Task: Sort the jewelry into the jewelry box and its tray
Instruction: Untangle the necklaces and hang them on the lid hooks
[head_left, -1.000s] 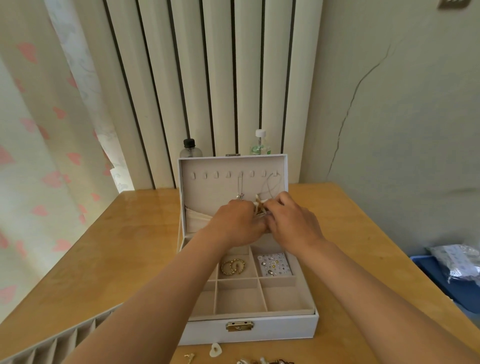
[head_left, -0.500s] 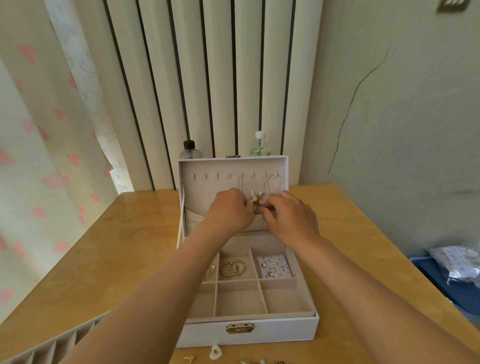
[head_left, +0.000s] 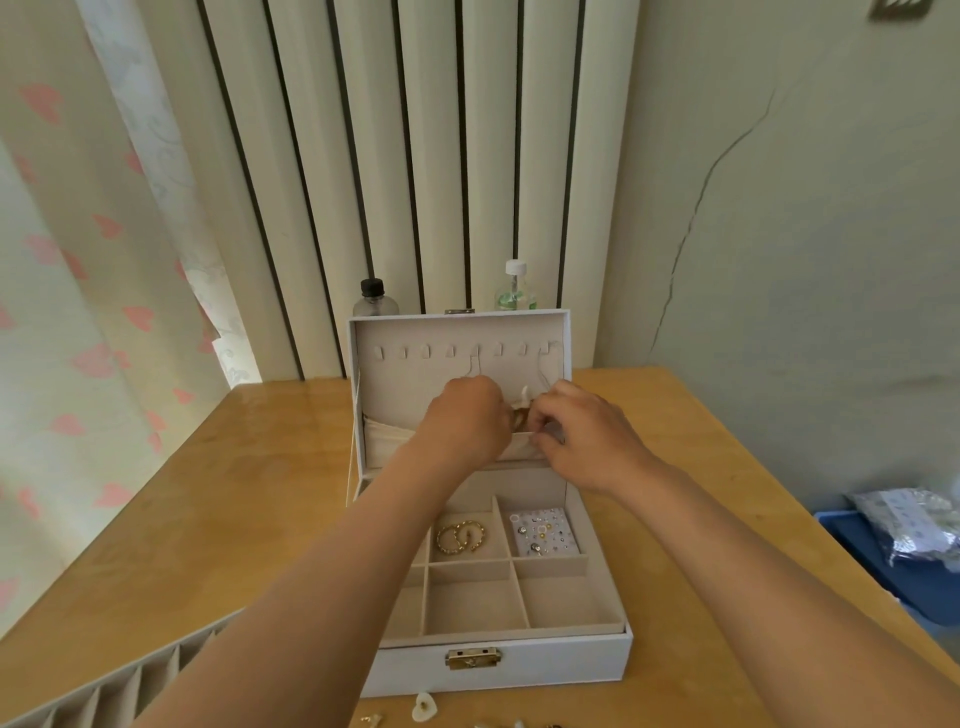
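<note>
A white jewelry box stands open on the wooden table, its lid upright with a row of hooks and a fabric pocket. My left hand and my right hand meet in front of the lid and pinch a small gold and white piece of jewelry between their fingertips, just above the pocket's edge. Thin chains hang from two hooks. Gold hoop earrings lie in a middle compartment. A card of stud earrings lies in the right one. The divided tray sits at the lower left.
Loose small jewelry lies on the table in front of the box. Two bottles stand behind the lid against the slatted wall. A blue bin with a plastic bag sits off the table's right edge. A curtain hangs at the left.
Both hands have risen slightly with the jewelry piece, from over the pocket toward the hooks, then settled at the pocket's edge. The box has not moved.
</note>
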